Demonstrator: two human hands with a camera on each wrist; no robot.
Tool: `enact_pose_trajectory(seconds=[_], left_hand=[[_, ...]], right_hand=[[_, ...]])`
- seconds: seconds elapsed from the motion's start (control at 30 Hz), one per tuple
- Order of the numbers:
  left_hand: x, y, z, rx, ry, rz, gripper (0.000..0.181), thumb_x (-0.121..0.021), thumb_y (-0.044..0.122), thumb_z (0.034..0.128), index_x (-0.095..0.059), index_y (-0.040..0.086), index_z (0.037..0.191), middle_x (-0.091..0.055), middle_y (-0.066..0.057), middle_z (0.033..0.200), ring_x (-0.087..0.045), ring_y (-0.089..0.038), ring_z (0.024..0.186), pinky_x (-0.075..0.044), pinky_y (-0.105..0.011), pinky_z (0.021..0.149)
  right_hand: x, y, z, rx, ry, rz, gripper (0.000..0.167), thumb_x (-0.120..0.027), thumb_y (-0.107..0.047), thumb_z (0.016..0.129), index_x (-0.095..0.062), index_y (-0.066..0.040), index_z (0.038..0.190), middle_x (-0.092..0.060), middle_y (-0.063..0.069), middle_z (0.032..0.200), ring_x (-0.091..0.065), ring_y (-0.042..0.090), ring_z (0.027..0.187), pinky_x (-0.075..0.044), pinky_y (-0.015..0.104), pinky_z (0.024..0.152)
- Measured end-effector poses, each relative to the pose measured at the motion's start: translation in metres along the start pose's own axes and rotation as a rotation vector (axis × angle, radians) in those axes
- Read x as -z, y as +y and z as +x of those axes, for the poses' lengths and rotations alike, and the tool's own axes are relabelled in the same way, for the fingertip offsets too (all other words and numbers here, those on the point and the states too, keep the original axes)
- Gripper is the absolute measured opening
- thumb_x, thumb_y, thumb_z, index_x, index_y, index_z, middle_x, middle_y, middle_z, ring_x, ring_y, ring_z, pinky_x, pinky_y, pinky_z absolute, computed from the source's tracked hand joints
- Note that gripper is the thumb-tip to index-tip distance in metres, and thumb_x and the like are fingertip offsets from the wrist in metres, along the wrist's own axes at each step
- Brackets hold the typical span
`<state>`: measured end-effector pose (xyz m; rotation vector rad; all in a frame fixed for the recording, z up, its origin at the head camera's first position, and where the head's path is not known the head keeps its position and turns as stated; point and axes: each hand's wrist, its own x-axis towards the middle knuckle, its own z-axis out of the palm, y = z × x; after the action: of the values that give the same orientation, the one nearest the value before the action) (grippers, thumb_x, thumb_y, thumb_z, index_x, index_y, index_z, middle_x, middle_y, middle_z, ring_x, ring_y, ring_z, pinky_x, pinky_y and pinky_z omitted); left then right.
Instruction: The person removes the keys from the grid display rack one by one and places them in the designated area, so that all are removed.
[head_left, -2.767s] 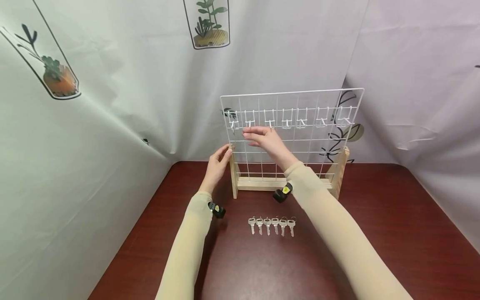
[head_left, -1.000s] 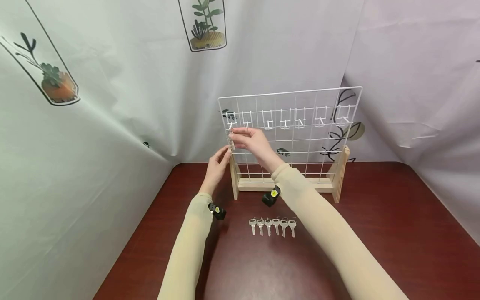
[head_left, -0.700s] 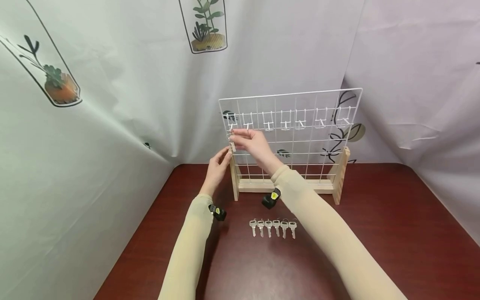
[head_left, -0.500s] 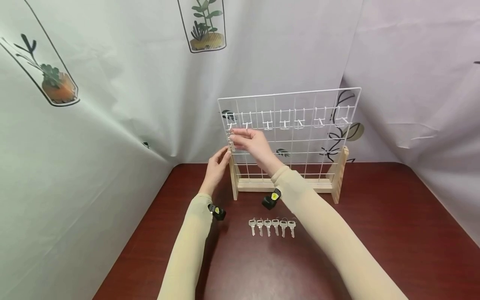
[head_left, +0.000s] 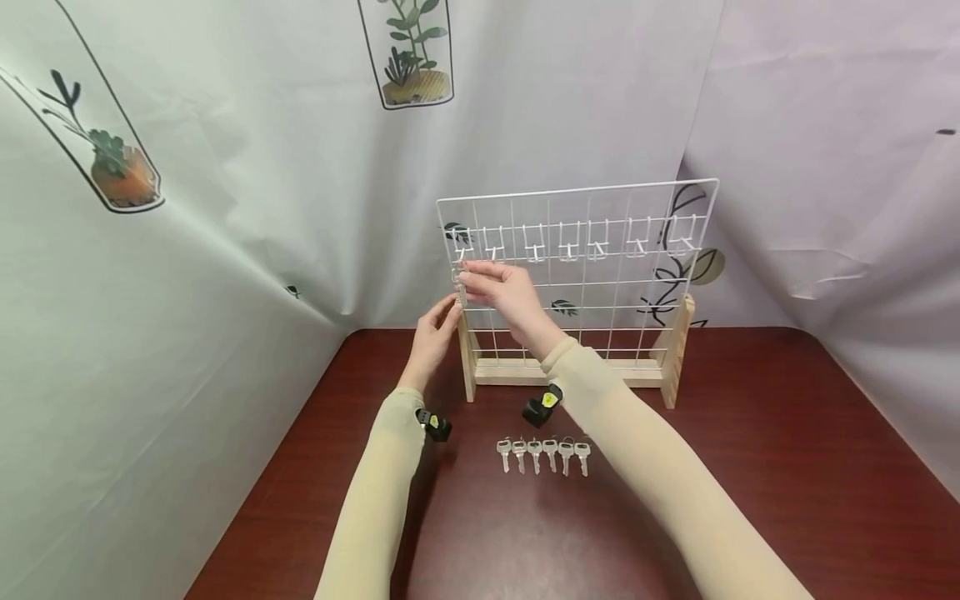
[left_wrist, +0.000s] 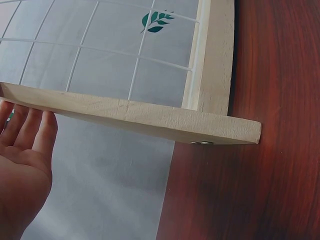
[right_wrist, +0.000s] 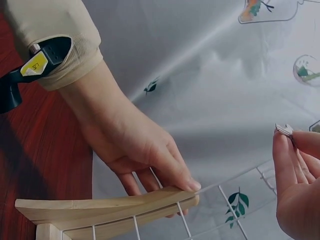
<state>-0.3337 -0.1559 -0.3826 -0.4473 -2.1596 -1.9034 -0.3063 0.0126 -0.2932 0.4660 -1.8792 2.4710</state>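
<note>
In the head view my left hand (head_left: 433,337) grips the top of the left wooden post (head_left: 467,358) of a white wire grid rack; the right wrist view shows its thumb on the post's end and fingers around the other side. My right hand (head_left: 512,298) pinches a small silver key (right_wrist: 285,130) between thumb and fingers, just below the leftmost white hook (head_left: 463,252). Whether the key's ring touches that hook cannot be made out. Several more keys (head_left: 551,450) lie side by side on the table, in front of the rack.
A row of white hooks (head_left: 567,250) runs along the upper part of the wire grid (head_left: 585,292). The rack's right wooden post (head_left: 677,354) stands on the dark red table (head_left: 750,467). Pale printed curtains (head_left: 247,250) hang behind and to the left.
My right hand has moved left from below the second hook to below the leftmost one, holding the key, and dropped slightly. The left hand keeps its place on the post.
</note>
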Motion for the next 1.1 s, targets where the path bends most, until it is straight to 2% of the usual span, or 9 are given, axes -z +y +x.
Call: enact_pose_trajectory(seconds=[0.27, 0.47, 0.67, 0.9, 1.1], left_hand=[[-0.002, -0.002, 0.0, 0.009, -0.017, -0.006, 0.046, -0.058, 0.015, 0.1041, -0.05, -0.008, 0.143, -0.056, -0.026, 0.139, -0.058, -0.023, 0.117, -0.05, -0.031, 0.1], [-0.003, 0.0, -0.001, 0.012, -0.012, 0.005, 0.045, -0.059, 0.018, 0.1037, -0.053, -0.006, 0.141, -0.059, -0.026, 0.135, -0.059, -0.021, 0.114, -0.05, -0.029, 0.098], [-0.002, 0.0, -0.001, 0.011, -0.012, -0.008, 0.045, -0.058, 0.016, 0.1039, -0.052, -0.007, 0.142, -0.056, -0.027, 0.14, -0.057, -0.023, 0.118, -0.049, -0.03, 0.1], [-0.002, 0.0, -0.001, 0.005, -0.005, -0.028, 0.044, -0.059, 0.016, 0.1037, -0.053, -0.007, 0.141, -0.057, -0.026, 0.139, -0.057, -0.025, 0.122, -0.049, -0.031, 0.102], [-0.001, -0.002, 0.0, 0.017, -0.005, -0.047, 0.044, -0.058, 0.015, 0.104, -0.052, -0.006, 0.142, -0.056, -0.025, 0.14, -0.056, -0.025, 0.124, -0.048, -0.032, 0.103]], right_hand=[[0.005, 0.0, -0.009, 0.003, -0.045, -0.019, 0.034, -0.068, -0.004, 0.096, -0.064, 0.008, 0.128, -0.067, 0.019, 0.126, -0.07, 0.013, 0.095, -0.057, 0.033, 0.089], [0.014, 0.002, -0.019, -0.024, -0.065, -0.043, 0.036, -0.068, -0.005, 0.096, -0.063, 0.007, 0.129, -0.067, 0.02, 0.127, -0.069, 0.016, 0.1, -0.057, 0.034, 0.091], [0.028, 0.003, -0.027, -0.048, -0.067, -0.078, 0.04, -0.07, -0.008, 0.095, -0.062, 0.006, 0.132, -0.063, 0.022, 0.132, -0.068, 0.016, 0.104, -0.055, 0.033, 0.094], [0.042, 0.006, -0.035, -0.059, -0.054, -0.113, 0.038, -0.072, -0.01, 0.094, -0.066, 0.002, 0.129, -0.067, 0.021, 0.126, -0.07, 0.018, 0.104, -0.053, 0.036, 0.098], [0.052, 0.017, -0.043, -0.1, -0.06, -0.134, 0.042, -0.073, -0.012, 0.092, -0.065, 0.0, 0.131, -0.072, 0.015, 0.119, -0.07, 0.016, 0.104, -0.055, 0.032, 0.094]])
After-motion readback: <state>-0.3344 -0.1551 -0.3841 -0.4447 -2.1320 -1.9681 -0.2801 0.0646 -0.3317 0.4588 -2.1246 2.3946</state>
